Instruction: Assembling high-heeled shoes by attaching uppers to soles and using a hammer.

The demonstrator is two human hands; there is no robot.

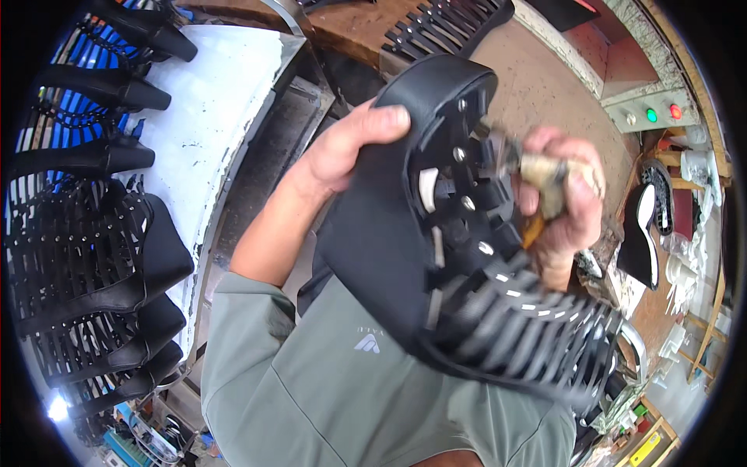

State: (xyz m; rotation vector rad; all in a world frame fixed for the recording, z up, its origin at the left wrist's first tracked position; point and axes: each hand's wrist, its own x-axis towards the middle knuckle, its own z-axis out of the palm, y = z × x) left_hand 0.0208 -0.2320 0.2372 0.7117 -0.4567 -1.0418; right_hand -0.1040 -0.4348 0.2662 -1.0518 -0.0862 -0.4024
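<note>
My left hand is closed on a black wedge-heeled strappy shoe, its thumb pressed on the upper end of the shoe. The shoe is tilted across the front of my body. Silver studs line its open side, and a row of narrow straps fans out at the lower right. Close to the studs, my right hand grips a small tool with a tan, worn-looking body. Motion smears the tool's far end, so its kind and any contact with the shoe cannot be made out. An orange piece shows below its body.
Several similar black shoes stand along a white-topped table at the left. Another strappy shoe lies on the brown bench at the back. A control panel with lit buttons and a black sole with a white face are at the right.
</note>
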